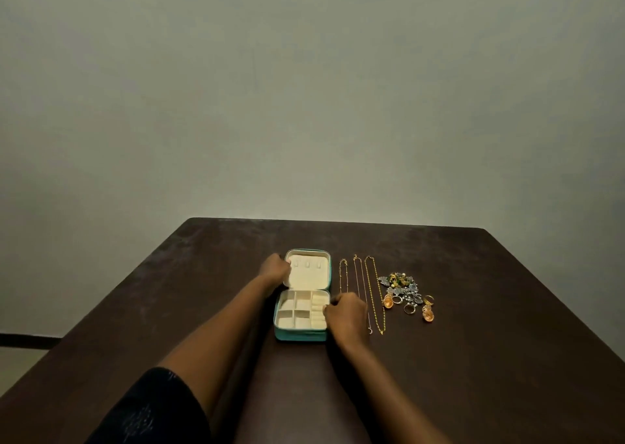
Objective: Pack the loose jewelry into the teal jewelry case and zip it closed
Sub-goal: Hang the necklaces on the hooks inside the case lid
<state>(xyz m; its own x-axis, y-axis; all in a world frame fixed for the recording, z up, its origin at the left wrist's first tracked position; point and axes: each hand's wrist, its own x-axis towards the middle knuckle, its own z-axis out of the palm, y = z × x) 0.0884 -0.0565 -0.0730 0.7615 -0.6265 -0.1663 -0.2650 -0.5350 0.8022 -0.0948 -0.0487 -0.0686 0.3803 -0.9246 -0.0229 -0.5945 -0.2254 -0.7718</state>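
Sleeve: a dark sleeve (152, 413) fills the lower left of the frame, cut off by the bottom edge.
Left hand: the left hand (275, 269) sits at centre frame, fingers curled round the left edge of the case lid; the fingertips are hidden behind the lid's rim.
Teal jewelry case: the teal jewelry case (302, 335) lies open at centre frame on the dark table (507, 359), lid tipped back, cream lining showing. The lower half has small compartments; whether any holds something is hard to tell.
Right hand: the right hand (346, 315) rests just right of the case, fingers bent and touching its right wall. It is unclear whether they pinch anything.
Chains: three thin chains (373, 295) lie side by side right of the case; the hand covers the lower part of the nearest ones.
Jewelry pile: further right, a cluster of rings and earrings (406, 295), too small and blurred to count.
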